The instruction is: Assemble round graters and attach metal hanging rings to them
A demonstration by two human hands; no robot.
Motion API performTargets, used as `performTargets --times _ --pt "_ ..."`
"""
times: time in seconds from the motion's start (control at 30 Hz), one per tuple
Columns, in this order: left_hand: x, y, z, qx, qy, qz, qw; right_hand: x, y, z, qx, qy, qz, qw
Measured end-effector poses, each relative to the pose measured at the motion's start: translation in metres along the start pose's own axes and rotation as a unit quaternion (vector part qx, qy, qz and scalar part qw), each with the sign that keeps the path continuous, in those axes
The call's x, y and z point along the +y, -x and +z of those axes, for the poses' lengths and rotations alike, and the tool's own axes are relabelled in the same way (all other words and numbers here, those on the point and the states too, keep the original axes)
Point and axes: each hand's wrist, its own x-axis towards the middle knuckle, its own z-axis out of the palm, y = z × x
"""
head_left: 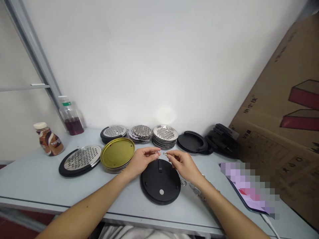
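Note:
My left hand [145,158] is closed in a pinch on a small shiny metal ring [158,152], partly hidden by the fingers. Just across a narrow gap, my right hand [181,163] pinches another small metal ring [165,153]. Both hands hover over the far edge of a round black disc [161,182]. The disc lies flat, with a short black strap [160,165] at its far side and a pale round spot near its front. Several loose metal rings [196,192] lie on the table beside and behind my right forearm.
Olive-gold round plates [118,152] are stacked left of the disc. Perforated metal grater discs [164,133] and black round holders [191,142] line the wall. Two bottles [51,141] stand at left. On the right are a phone [246,189] with a cable and a large cardboard box [279,132].

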Motion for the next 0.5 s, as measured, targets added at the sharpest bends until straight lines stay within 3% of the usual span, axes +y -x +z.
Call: performTargets --times 0.27,0.5 --pt "0.001 0.000 0.000 -0.008 -0.008 -0.001 1.000 0.000 0.000 0.001 0.000 0.016 -0.004 1.000" --pt "0.000 0.001 0.001 -0.023 -0.042 0.031 0.998 0.003 0.000 0.011 -0.063 -0.107 0.040 0.991"
